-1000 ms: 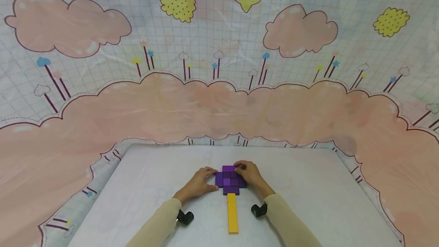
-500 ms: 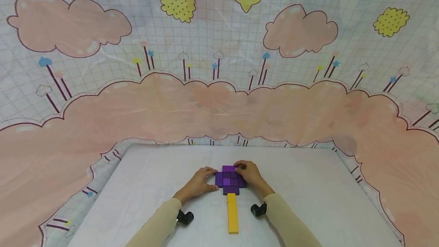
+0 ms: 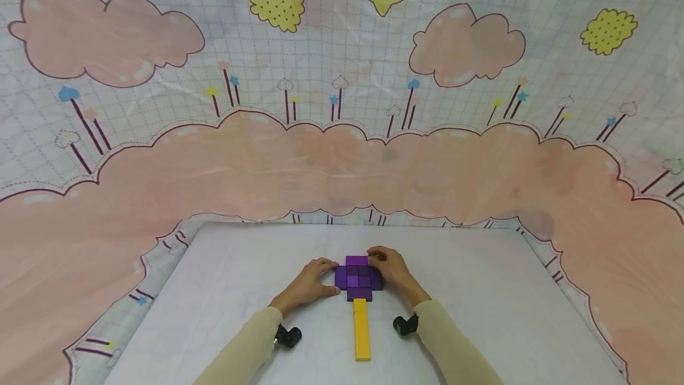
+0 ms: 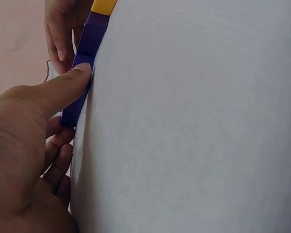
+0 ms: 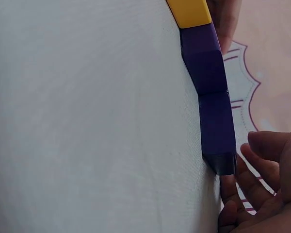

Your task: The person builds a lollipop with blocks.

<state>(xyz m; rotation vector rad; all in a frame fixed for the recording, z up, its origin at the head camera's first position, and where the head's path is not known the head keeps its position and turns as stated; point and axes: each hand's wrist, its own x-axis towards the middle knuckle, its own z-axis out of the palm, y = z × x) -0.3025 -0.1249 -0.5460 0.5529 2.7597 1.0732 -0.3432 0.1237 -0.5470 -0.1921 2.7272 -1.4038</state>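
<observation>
In the head view several purple blocks lie flat as a flower-like cross. A yellow strip runs from its near side like a stem. My left hand grips the left purple block, thumb at its near end and fingers at the far end. The left wrist view shows that thumb on the block. My right hand is beside the right purple block, fingers loosely bent. In the right wrist view its thumb stands off the block; fingertips are close to the block's end, contact unclear.
The blocks lie on a white-covered table. Behind and around it hangs a printed cloth with clouds and stars. A small black device is worn on the left wrist, another device on the right.
My right hand's thumb and fingertips have drawn slightly right, away from the top purple blocks. The left hand keeps its place. The whole head view has shifted a little.
</observation>
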